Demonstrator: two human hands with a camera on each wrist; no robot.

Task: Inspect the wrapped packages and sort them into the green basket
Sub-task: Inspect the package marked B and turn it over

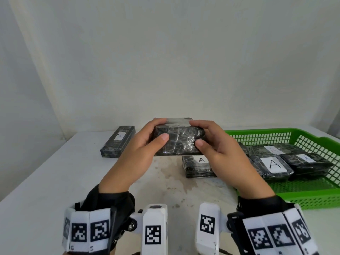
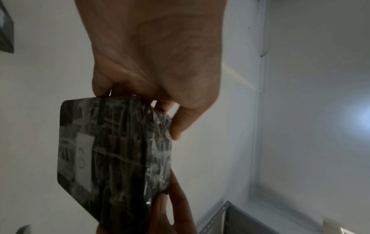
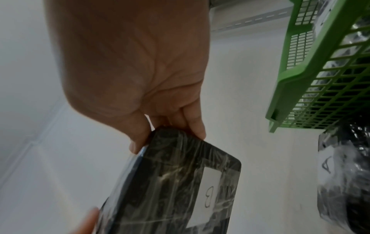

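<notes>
Left hand (image 1: 136, 153) and right hand (image 1: 223, 153) both grasping wrapped package (image 1: 179, 142) — label B, held above table (image 1: 46, 181), green basket (image 1: 312, 196) to the right

A bare sorting or packing workstation, not a home. A plain white table (image 1: 46, 181), its top stained in the middle, stands against an unadorned off-white wall (image 1: 165, 52). On the table's right side sits a green perforated plastic basket (image 1: 312, 192) holding dark film-wrapped packages with white paper labels marked "A" (image 1: 274, 164). Slotted grey metal shelving rails (image 3: 252, 19) show beside the basket in the right wrist view.
</notes>
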